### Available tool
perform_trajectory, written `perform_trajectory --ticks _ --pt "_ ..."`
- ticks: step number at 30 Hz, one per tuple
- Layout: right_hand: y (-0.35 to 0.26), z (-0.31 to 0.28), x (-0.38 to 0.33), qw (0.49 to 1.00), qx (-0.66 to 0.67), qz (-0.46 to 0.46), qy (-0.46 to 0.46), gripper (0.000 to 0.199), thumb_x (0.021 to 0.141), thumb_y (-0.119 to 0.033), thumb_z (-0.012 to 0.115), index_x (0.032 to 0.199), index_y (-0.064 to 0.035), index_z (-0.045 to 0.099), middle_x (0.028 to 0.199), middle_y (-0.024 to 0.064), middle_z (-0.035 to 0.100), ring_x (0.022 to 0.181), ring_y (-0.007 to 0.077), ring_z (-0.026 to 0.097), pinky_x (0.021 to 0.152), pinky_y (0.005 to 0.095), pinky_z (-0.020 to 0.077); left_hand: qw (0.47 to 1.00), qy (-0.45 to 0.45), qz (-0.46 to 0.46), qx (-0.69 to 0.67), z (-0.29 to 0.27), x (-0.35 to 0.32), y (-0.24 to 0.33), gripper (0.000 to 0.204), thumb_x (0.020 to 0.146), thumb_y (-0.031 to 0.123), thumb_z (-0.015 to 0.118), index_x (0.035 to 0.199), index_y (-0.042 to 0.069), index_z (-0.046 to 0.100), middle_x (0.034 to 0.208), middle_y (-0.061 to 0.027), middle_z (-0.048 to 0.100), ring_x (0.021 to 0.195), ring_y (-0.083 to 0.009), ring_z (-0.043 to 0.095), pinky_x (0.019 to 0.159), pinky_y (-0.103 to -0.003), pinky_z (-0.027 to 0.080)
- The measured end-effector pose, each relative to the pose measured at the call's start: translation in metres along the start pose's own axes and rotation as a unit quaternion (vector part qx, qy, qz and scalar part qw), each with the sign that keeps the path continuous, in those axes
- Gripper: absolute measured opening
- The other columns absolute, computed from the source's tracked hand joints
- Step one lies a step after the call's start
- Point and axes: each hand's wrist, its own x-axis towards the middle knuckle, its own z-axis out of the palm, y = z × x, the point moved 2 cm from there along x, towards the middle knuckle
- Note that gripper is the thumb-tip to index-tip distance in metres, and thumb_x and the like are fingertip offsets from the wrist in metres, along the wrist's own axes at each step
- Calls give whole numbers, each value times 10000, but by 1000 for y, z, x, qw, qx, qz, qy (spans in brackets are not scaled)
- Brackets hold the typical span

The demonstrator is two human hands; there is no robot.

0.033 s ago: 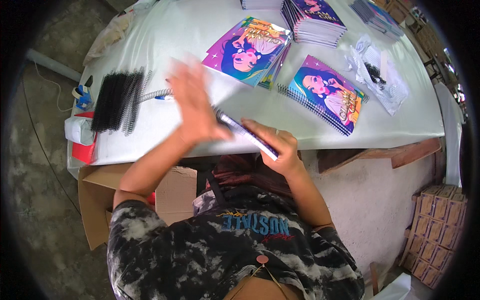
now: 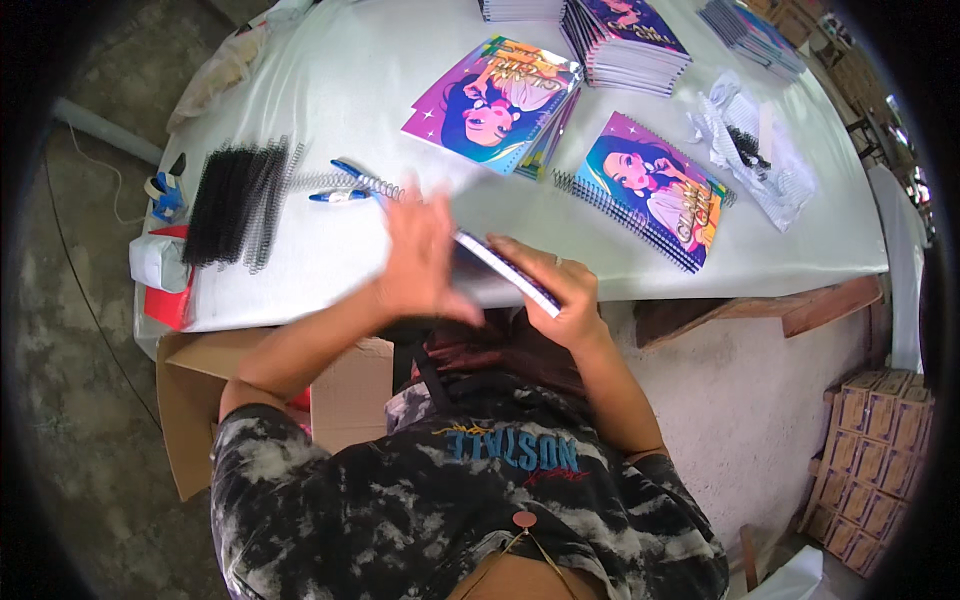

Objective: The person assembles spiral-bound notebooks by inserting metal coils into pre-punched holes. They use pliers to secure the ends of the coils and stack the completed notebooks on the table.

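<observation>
My right hand (image 2: 562,285) grips a thin notebook (image 2: 508,272) that stands on edge, tilted, above the table's near edge. Close to the notebook's far end is my left hand (image 2: 420,255), smeared by motion, its fingers stretched out and the thumb apart. It hides that end, so I cannot tell whether it touches the notebook. Beyond it, a loose spiral coil (image 2: 385,187) lies beside two blue pens (image 2: 340,196). To the right rests a notebook with a girl on its cover (image 2: 650,185), a coil along its side. More illustrated covers (image 2: 495,105) lie overlapped further back.
A bundle of black spiral coils (image 2: 235,205) lies on the left of the white-covered table (image 2: 330,285), near a blue tape dispenser (image 2: 165,195). Notebook stacks (image 2: 640,60) stand at the back. A crumpled plastic bag (image 2: 765,165) holds dark coils. Below is an open cardboard box (image 2: 190,420).
My left hand has moved right and slightly nearer to me, uncovering the pens and part of the loose coil. The notebook in my right hand has barely shifted.
</observation>
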Motion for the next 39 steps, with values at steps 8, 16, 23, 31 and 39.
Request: perform_trajectory --ticks 8,16,23,31,39 --pt "3 9 2 1000 17 6 24 283 763 58 528 1032 46 614 1006 171 642 918 283 641 792 325 511 977 -208 11 39 -19 -17 -3 1127 731 757 396 1354 -124 70 1421 -314 76 1325 -425 92 1041 -567 27" --pt "3 18 2 1000 -11 -28 8 335 728 78 556 1057 40 605 1030 156 637 923 268 641 776 322 514 991 -11 -132 0 -6 6 -8 924 744 692 461 1338 3 302 1348 -284 259 1265 -452 203 1028 -560 134" --pt "11 12 1 1000 3 -30 10 386 703 22 609 1087 -7 591 1024 151 633 885 283 641 740 343 519 994 32 109 0 -15 -1 -47 917 774 651 465 1313 -59 252 1331 -224 245 1251 -340 245 1037 -475 192" --pt "14 10 -4 1000 -2 3 23 443 691 23 606 1130 -22 573 993 146 638 845 265 646 705 330 521 974 6 227 -5 7 -3 34 836 800 689 358 1353 67 286 1229 -199 402 1092 -461 385 905 -618 294" --pt "15 10 6 999 -10 -20 27 370 708 10 613 1076 10 581 1023 158 631 876 274 645 729 337 521 984 -33 170 -48 0 -29 32 887 767 686 402 1335 21 254 1308 -327 266 1198 -509 281 972 -648 156"
